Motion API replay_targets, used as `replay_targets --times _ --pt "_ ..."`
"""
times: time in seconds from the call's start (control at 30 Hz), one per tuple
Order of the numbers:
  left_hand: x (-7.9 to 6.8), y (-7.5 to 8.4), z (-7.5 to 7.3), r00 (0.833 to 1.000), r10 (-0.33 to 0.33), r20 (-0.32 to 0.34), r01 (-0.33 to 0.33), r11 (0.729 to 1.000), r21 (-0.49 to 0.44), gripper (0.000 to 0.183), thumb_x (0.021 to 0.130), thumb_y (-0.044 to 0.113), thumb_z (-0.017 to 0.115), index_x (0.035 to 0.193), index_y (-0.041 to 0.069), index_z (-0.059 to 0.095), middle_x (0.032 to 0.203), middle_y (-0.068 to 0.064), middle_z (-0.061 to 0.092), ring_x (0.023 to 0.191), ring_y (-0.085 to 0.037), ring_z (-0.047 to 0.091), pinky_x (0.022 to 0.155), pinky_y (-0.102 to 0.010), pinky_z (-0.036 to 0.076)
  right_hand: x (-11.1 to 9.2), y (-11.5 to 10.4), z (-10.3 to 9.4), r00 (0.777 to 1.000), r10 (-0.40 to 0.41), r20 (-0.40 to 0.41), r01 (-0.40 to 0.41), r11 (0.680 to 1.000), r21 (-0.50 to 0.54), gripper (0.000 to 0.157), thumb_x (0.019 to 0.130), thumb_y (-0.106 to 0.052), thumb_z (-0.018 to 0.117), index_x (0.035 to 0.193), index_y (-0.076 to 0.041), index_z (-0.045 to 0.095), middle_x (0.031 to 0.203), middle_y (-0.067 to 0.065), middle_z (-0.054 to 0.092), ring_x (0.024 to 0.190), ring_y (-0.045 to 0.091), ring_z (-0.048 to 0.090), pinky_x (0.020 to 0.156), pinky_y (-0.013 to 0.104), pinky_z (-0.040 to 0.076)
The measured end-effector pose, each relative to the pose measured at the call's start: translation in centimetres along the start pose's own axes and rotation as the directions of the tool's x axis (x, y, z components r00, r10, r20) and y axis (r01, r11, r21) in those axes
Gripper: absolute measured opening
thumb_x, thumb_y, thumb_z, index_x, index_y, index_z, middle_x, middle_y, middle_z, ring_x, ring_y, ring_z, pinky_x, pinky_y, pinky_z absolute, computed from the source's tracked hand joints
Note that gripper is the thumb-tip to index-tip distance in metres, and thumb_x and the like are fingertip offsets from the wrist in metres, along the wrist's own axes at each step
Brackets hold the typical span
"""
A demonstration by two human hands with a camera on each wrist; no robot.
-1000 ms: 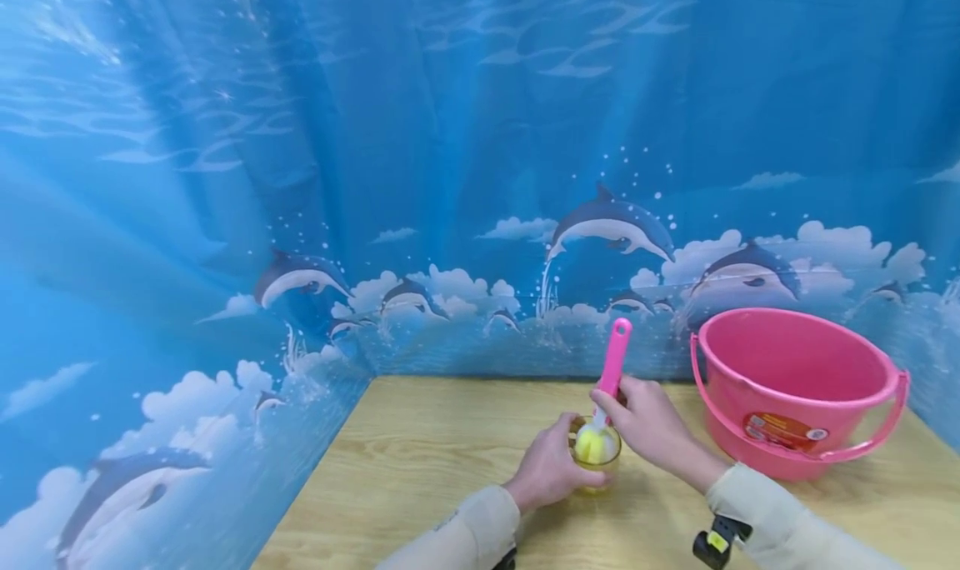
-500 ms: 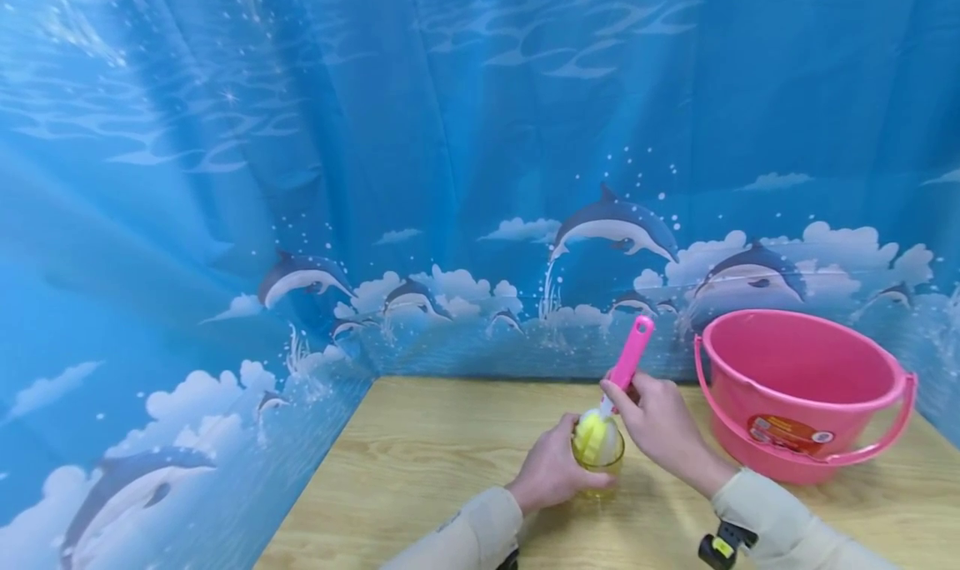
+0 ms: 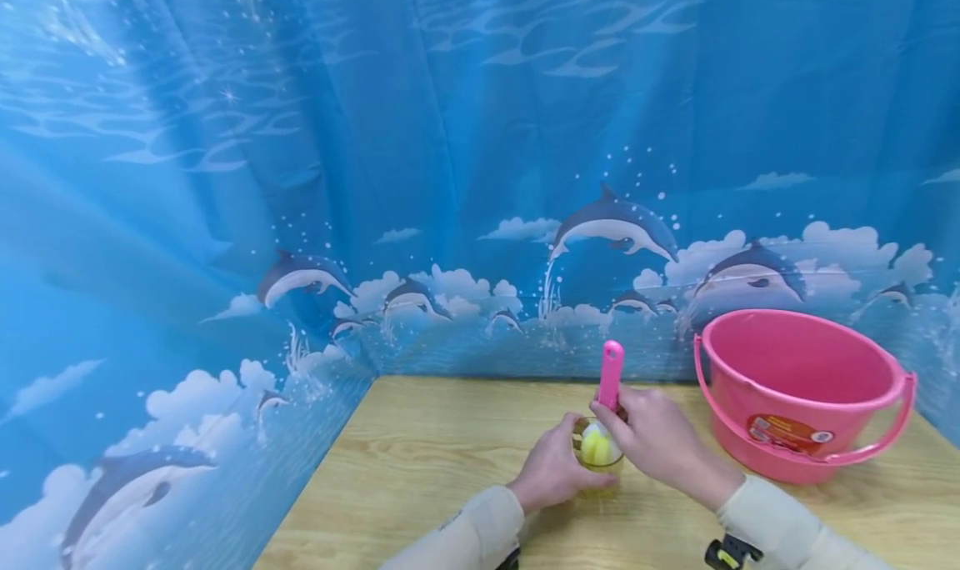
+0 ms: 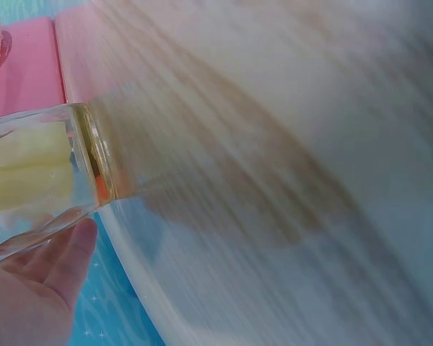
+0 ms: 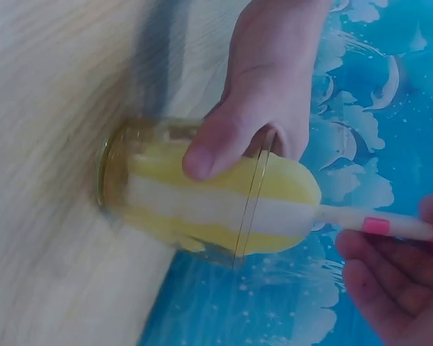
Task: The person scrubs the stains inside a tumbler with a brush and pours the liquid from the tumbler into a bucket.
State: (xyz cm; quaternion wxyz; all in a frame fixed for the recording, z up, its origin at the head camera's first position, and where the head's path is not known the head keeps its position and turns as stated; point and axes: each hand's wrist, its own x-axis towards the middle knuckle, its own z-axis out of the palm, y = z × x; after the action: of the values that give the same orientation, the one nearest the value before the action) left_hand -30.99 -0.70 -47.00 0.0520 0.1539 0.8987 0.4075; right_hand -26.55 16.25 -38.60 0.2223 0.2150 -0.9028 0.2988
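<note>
From my end, the left hand has fingers & thumb wrapped round the glass, thumb lying across its side in the right wrist view. The right hand pinches the pink-handled brush, fingers curled. Its yellow-and-white sponge head sits mostly inside the glass, top end poking past the rim. Glass is roughly upright at the tabletop, but I can't tell if the base touches or is held just above it (right wrist view's a bit soft down there).

Main risk IMO: glass slips in the left hand, b/c the sponge head looks a snug fit & any hard twist or pull could drag the glass along w/ it. If the brush leans too far, side load on the rim could tip the glass or, worst case, crack it. If the right-hand pinch goes slack, the brush might just spin in the fingers. Also, pink bucket is near the right hand, so a wide swing could bump it.
</note>
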Motion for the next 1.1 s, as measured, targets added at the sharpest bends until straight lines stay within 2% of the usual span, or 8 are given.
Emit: replay_targets --times 0.23,0.43,0.53,0.73,0.87,1.1 --pt "0.1 0.1 0.2 1.0 0.007 -0.011 -0.007 1.0 0.023 0.081 0.064 0.047 0.093 0.131 0.027 0.052 0.107 0.014 0.063 0.09 -0.003 0.057 0.082 -0.03 0.052 0.4 0.3 -0.1 0.987 0.158 0.002 -0.156 0.976 0.152 0.018 0.1 -0.025 0.063 0.094 -0.009 0.069 0.056 -0.007 0.051 0.044 0.005 0.038 0.04 0.022 0.035" --pt "0.2 0.1 0.4 1.0 0.018 -0.018 -0.018 0.999 0.03 0.087 0.063 0.049 0.093 0.135 0.024 0.051 0.112 0.011 0.065 0.093 -0.003 0.059 0.084 -0.03 0.052 0.8 0.8 -0.7 0.973 0.23 -0.028 -0.219 0.951 0.218 0.028 0.102 -0.031 0.059 0.093 -0.007 0.068 0.063 -0.002 0.057 0.046 0.009 0.04 0.04 0.024 0.036" --pt "0.3 0.1 0.4 1.0 0.025 -0.011 -0.025 1.0 0.013 0.085 0.064 0.049 0.093 0.134 0.025 0.051 0.111 0.013 0.064 0.094 -0.002 0.059 0.086 -0.031 0.052 0.9 0.8 -1.0 0.979 0.203 -0.029 -0.192 0.956 0.222 0.028 0.104 -0.033 0.057 0.099 -0.009 0.068 0.063 -0.002 0.054 0.046 0.008 0.039 0.04 0.024 0.036" --pt "0.3 0.3 0.3 1.0 0.02 0.011 -0.02 0.999 -0.031 0.081 0.065 0.047 0.093 0.133 0.029 0.051 0.108 0.018 0.062 0.094 -0.001 0.059 0.087 -0.031 0.052 0.8 0.6 -1.1 0.997 0.068 0.023 -0.07 0.984 0.161 0.023 0.105 -0.034 0.054 0.104 -0.016 0.067 0.068 -0.006 0.056 0.055 0.005 0.043 0.049 0.024 0.041" --pt "0.3 0.3 0.3 1.0 0.021 0.012 -0.021 1.0 -0.018 0.083 0.064 0.047 0.093 0.133 0.029 0.051 0.11 0.017 0.063 0.096 -0.002 0.059 0.086 -0.03 0.052 1.0 0.4 -1.4 0.997 0.012 0.077 -0.02 0.994 0.104 0.022 0.104 -0.035 0.054 0.101 -0.018 0.068 0.068 -0.01 0.053 0.059 0.003 0.044 0.054 0.023 0.041" --pt "0.2 -0.2 0.2 1.0 -0.002 0.004 0.002 1.0 -0.018 0.087 0.063 0.047 0.094 0.136 0.027 0.051 0.116 0.012 0.063 0.099 -0.006 0.06 0.085 -0.031 0.053 1.8 0.0 -1.6 0.988 -0.021 0.15 0.015 0.999 0.044 0.018 0.104 -0.031 0.056 0.097 -0.018 0.068 0.065 -0.011 0.05 0.055 0.002 0.04 0.052 0.022 0.039"
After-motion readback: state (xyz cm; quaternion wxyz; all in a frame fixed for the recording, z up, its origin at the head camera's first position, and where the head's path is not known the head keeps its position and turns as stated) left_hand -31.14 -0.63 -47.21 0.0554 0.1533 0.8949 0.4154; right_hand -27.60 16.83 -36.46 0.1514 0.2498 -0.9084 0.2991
